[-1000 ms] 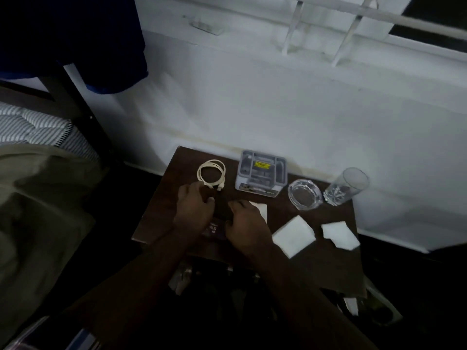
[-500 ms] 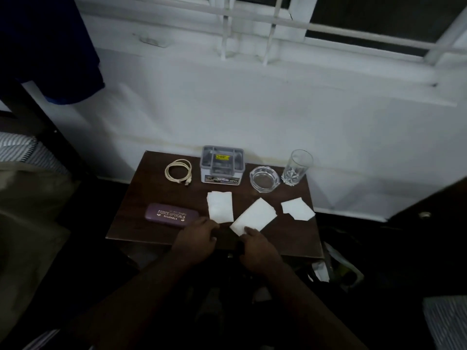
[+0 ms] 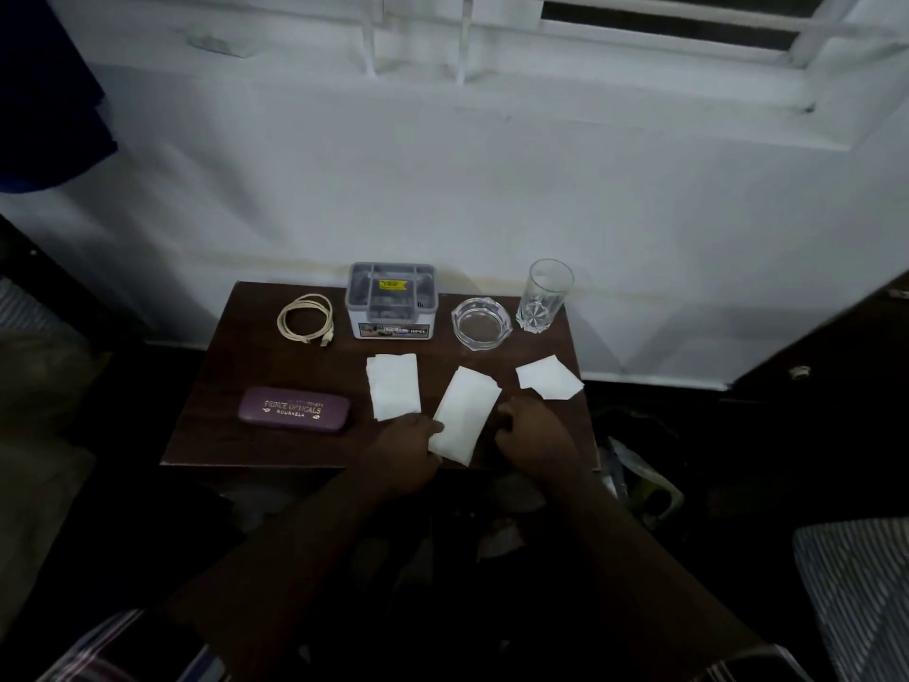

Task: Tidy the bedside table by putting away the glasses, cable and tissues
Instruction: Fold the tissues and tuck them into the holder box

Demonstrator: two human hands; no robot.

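Observation:
A closed purple glasses case (image 3: pixel 294 410) lies at the front left of the dark wooden bedside table (image 3: pixel 211 435). A coiled cream cable (image 3: pixel 306 318) sits at the back left. Three white tissues lie across the front: a left tissue (image 3: pixel 393 386), a middle tissue (image 3: pixel 465 411) and a right tissue (image 3: pixel 548 377). My left hand (image 3: pixel 408 447) pinches the lower left edge of the middle tissue. My right hand (image 3: pixel 533 435) rests at the table's front with curled fingers, just right of that tissue, and nothing shows in it.
At the back of the table stand a grey compartment box (image 3: pixel 392 300), a clear glass ashtray (image 3: pixel 481 323) and a drinking glass (image 3: pixel 545 295), close to the white wall. Bags lie on the floor at the right (image 3: pixel 639 479). Striped bedding (image 3: pixel 856 583) is at the lower right.
My hands left the glasses case, which now lies closed on the table. They moved right along the front edge, and the left hand has taken the middle tissue's edge.

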